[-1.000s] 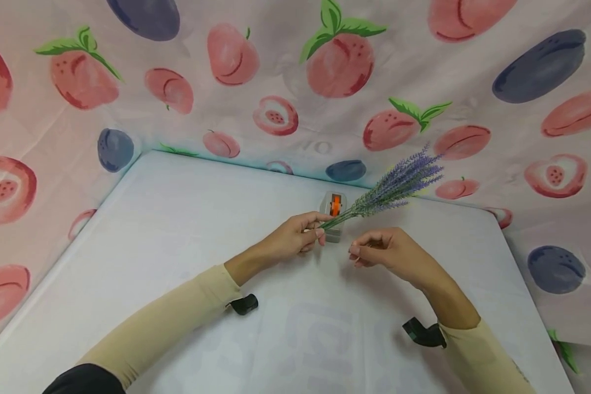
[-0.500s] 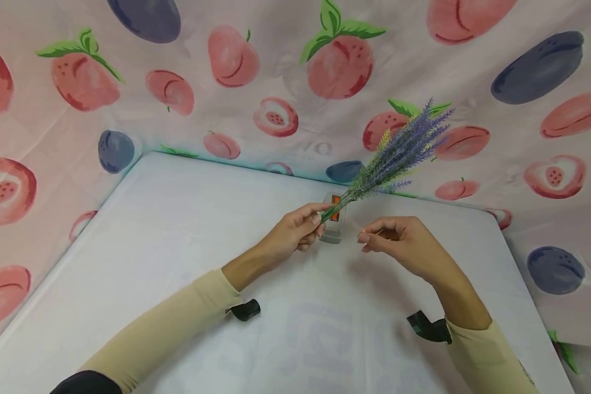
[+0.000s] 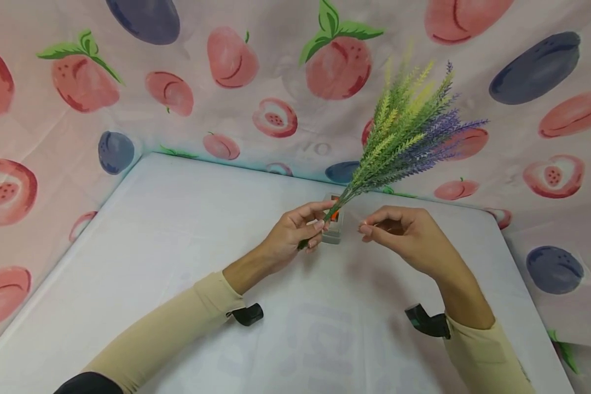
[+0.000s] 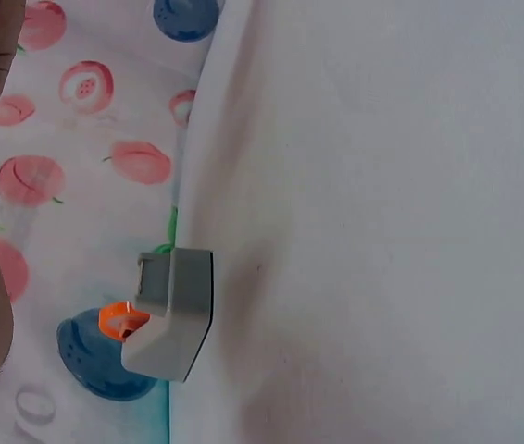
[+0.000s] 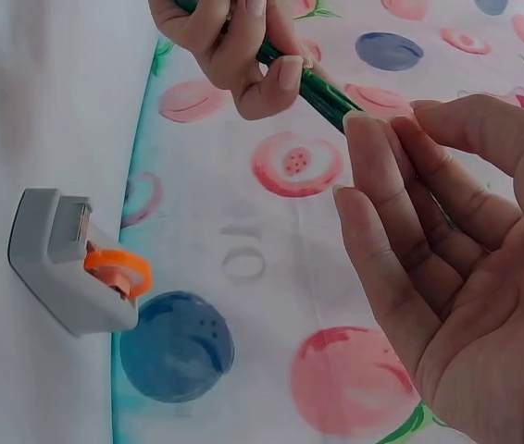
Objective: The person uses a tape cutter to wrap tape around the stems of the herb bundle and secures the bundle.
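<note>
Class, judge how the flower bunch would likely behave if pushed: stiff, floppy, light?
The flower bunch is probably light, being slim sprigs. Its stems seem fairly stiff: held low in the left grip, they hold the flower heads out without visible drooping. Those heads would likely sway, since they fan apart.

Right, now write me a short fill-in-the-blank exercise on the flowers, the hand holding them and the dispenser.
1. The hand that grips the flower bunch is the person's ____ one.
2. Those flower spikes that are not yellow or green are ____.
3. The grey dispenser has a ring coloured ____.
4. The table on which the dispenser stands has a top coloured ____.

Missing words: left; purple; orange; white.
</note>
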{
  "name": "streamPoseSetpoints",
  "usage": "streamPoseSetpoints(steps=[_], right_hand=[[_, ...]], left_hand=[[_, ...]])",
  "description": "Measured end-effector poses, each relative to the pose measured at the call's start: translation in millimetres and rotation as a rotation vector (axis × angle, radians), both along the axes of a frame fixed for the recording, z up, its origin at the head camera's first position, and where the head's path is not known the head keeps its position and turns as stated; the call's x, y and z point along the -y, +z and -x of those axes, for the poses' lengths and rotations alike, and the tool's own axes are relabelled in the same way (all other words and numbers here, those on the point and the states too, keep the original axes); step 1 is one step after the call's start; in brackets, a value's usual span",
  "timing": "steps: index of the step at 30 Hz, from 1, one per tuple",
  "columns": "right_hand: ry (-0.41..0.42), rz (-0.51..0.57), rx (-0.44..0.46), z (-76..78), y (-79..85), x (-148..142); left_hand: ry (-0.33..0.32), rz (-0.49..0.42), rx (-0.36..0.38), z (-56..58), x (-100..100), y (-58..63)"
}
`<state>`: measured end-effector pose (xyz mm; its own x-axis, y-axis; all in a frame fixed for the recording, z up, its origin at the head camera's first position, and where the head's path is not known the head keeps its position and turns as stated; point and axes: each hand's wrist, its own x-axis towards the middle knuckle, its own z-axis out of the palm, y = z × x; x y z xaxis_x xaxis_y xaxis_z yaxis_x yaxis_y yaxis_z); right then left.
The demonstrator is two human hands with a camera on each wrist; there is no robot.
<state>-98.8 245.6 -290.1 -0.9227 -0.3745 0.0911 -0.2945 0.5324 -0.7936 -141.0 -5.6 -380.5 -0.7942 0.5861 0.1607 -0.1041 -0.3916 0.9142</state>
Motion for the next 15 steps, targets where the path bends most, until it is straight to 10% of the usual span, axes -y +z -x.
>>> streamPoseSetpoints(steps=[15], right_hand=[[-0.023,0.010,-0.009,-0.3,4.3,7.1]], left_hand=[[-0.005,0.010,0.005,-3.3,-1.6,6.6]])
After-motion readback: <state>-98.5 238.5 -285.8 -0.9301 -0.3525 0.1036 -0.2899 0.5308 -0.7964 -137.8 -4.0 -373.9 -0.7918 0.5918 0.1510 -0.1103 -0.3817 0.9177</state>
